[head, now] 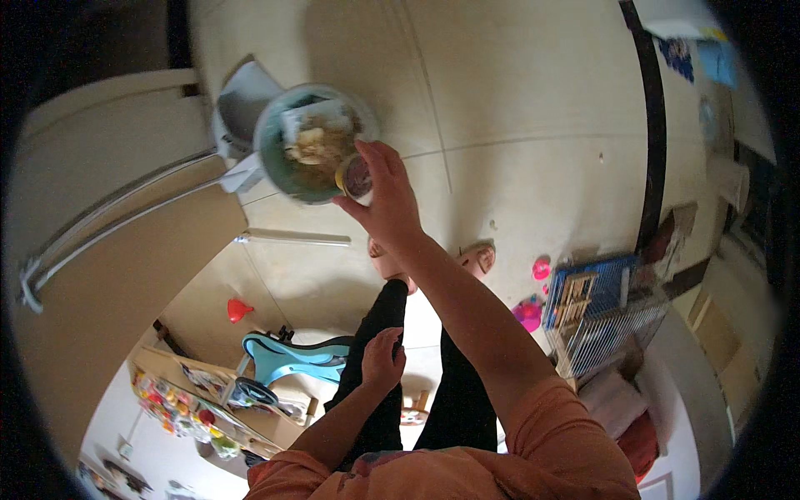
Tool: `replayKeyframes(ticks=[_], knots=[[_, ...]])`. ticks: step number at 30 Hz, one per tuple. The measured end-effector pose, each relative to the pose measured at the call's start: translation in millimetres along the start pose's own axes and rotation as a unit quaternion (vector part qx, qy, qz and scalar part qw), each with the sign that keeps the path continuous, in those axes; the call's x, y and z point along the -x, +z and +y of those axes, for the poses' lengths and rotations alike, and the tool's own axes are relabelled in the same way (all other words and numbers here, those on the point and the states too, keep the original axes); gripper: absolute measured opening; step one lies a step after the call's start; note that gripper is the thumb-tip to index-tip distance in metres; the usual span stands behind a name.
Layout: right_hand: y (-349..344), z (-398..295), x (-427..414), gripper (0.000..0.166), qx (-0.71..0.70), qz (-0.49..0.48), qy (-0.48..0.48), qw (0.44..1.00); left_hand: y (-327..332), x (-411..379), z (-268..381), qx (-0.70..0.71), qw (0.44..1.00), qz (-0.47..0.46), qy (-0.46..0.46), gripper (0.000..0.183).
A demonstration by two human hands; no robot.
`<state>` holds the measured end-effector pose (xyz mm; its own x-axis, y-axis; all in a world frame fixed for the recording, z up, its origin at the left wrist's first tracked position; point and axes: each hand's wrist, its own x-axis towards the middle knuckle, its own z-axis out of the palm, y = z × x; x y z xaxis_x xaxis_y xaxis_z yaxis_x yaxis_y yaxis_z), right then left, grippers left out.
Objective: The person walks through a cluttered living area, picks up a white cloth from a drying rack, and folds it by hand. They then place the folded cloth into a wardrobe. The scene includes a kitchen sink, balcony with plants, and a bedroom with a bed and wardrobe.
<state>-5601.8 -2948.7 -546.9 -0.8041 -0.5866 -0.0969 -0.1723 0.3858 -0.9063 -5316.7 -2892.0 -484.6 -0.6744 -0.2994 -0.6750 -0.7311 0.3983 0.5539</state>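
Note:
My right hand point(390, 194) reaches forward over the near right rim of a round, pale green bin point(269, 156). Its thumb and fingers grip a small round container point(357, 177) with a yellowish edge and dark contents or a dark inside; blur hides which. Inside the bin lie a whitish packet or sheet point(315, 115) and crumpled pale brown waste point(319, 147). Low down, my left hand point(382, 362) hangs in front of my black-trousered left leg, fingers loosely bent, with nothing seen in it.
Behind the bin's left side stands a grey dustpan-like thing point(250, 97). A white tube point(297, 238), a red funnel point(237, 310) and a light blue ride-on toy point(281, 359) are on the left. Pink toys point(528, 312) and a wire cage point(609, 337) stand right. My pink shoes point(478, 259) are below the bin.

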Motion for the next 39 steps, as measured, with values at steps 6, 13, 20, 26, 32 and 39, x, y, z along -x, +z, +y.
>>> replayKeyframes(ticks=[6, 13, 20, 26, 32, 39], knots=[[45, -18, 4, 0.097, 0.188, -0.119, 0.002, 0.975, -90, 58, -35, -0.005, 0.988, 0.137, -0.066, 0.041], [-138, -32, 150, 0.079, 0.428, -0.323, 0.054, 0.842, -174, 171, -75, 0.094, 0.945, 0.247, -0.193, 0.039], [-216, -130, 189, 0.057, 0.398, -0.426, 0.189, 0.790, -187, 302, -103, 0.151, 0.891, 0.279, -0.325, 0.036], [-128, -202, 132, 0.048, 0.334, -0.478, 0.045, 0.811, -126, 382, -69, 0.210, 0.817, 0.320, -0.431, 0.033], [-58, -291, 80, 0.036, 0.354, -0.506, -0.164, 0.769, -36, 453, 12, 0.296, 0.707, 0.395, -0.507, 0.034], [-25, -309, 107, 0.041, 0.411, -0.594, -0.221, 0.655, 76, 499, 74, 0.390, 0.551, 0.434, -0.597, 0.034]])
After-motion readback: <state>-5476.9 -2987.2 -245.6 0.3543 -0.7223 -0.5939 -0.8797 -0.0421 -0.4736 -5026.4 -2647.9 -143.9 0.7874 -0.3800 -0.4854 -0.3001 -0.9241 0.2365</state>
